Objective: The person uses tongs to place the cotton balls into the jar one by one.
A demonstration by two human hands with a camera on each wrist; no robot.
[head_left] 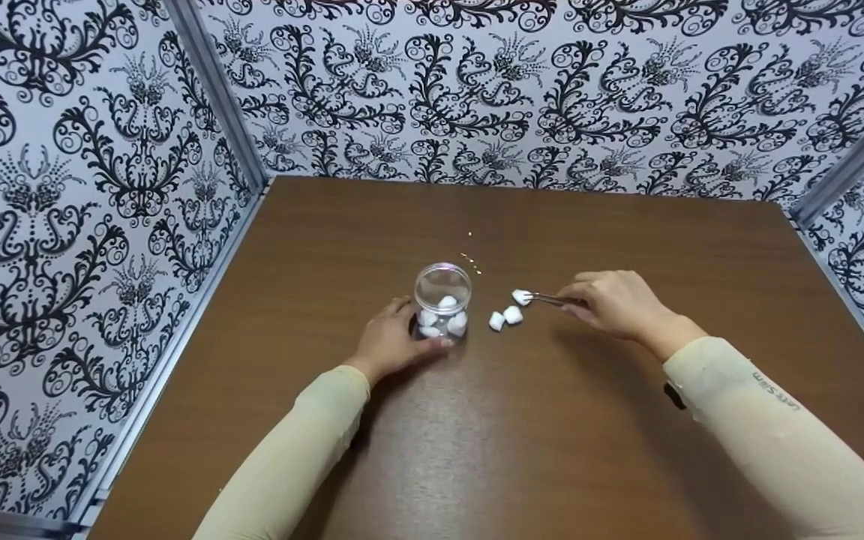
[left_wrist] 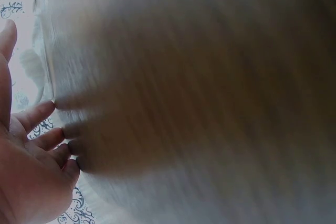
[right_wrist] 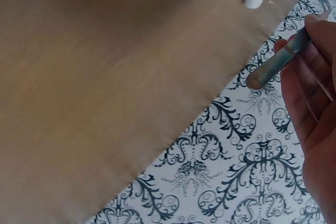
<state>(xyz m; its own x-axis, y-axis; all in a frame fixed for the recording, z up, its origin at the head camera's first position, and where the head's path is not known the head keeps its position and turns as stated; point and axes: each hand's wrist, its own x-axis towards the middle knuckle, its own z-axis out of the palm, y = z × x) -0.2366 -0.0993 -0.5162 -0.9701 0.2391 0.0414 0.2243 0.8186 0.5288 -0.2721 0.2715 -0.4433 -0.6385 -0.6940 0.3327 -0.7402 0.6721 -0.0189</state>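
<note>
A clear round jar point(head_left: 443, 300) with several white marshmallow-like pieces inside stands mid-table. My left hand point(head_left: 394, 339) holds it from the left, thumb across its near side and fingers behind. In the left wrist view, the fingertips of the left hand point(left_wrist: 34, 150) touch the table beside the jar. My right hand point(head_left: 616, 304) grips a metal fork point(head_left: 550, 299) by its handle. The fork's tip meets a white piece point(head_left: 521, 297); whether this is lifted cannot be told. Two more white pieces point(head_left: 512, 315) lie beside it, right of the jar. The fork's handle point(right_wrist: 275, 66) points back past the fingers.
Small pale marks or flecks point(head_left: 471, 261) show on the brown table point(head_left: 417, 450) behind the jar. Patterned black-and-white walls point(head_left: 507, 97) rise at the back, left and right table edges, with grey posts at the corners.
</note>
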